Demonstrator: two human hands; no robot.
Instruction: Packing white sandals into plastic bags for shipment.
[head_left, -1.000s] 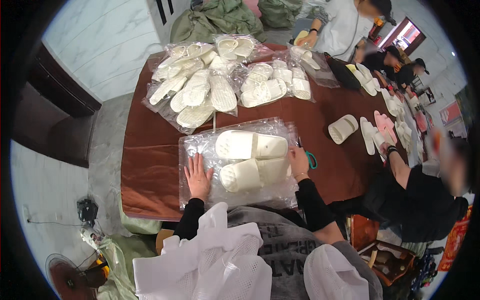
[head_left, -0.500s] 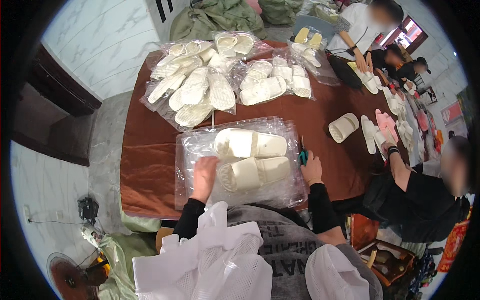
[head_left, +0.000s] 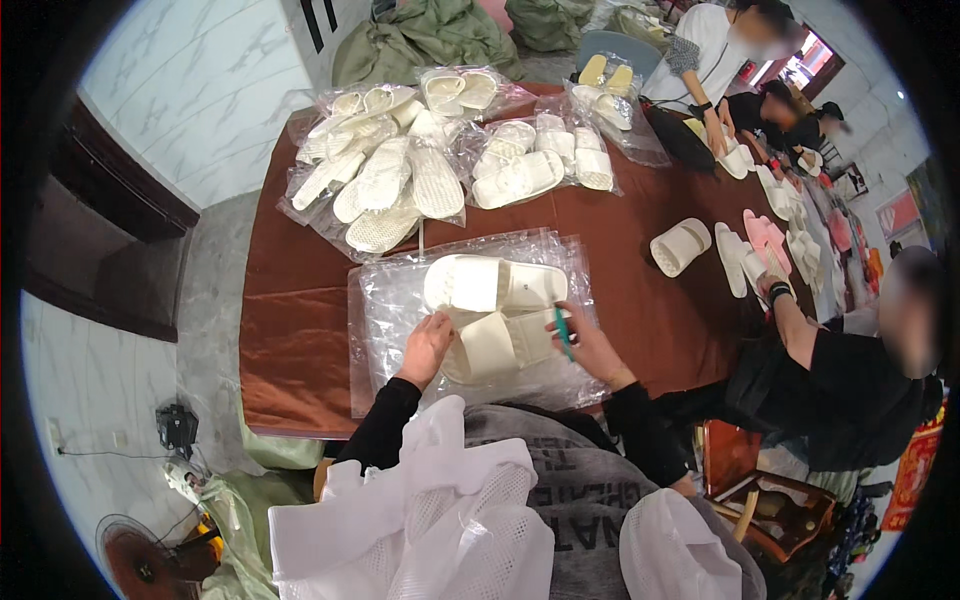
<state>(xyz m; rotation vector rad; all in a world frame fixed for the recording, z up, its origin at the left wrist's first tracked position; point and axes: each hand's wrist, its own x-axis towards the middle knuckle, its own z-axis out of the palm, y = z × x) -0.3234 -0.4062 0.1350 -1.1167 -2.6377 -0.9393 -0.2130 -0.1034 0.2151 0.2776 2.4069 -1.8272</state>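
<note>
**Right hand (head_left: pixel 588 347) with one tool (head_left: pixel 563 333), left hand (head_left: pixel 428 345) at one slipper of two**

The right hand is closed around the tool, which has a teal handle, and it is above the sole end of the nearer slipper (head_left: pixel 488 346). The left hand has its fingers bent and near together, at the other end of this same slipper; whether they pinch its edge or only touch it, I cannot tell.

The nearer slipper and the farther slipper (head_left: pixel 495 283) make two, both cream-white with a wide strap. They lie side by side on flat clear plastic bags (head_left: pixel 372 325), whose number cannot be counted because they overlap.

All of this is on one brown-covered table (head_left: pixel 300 345). To the right, well apart from the pair, lies one single white slipper (head_left: pixel 681 247). Behind the pair there is one heap of bagged slippers (head_left: pixel 385 182), too mixed to count exactly. Beside the heap, four more slippers (head_left: pixel 520 180) are in clear wrapping. Farther back are two yellow slippers (head_left: pixel 592 70).

Along the right side, one co-worker in black (head_left: pixel 850 405) reaches to the table, and one co-worker in white (head_left: pixel 708 45) handles slippers farther away.
</note>
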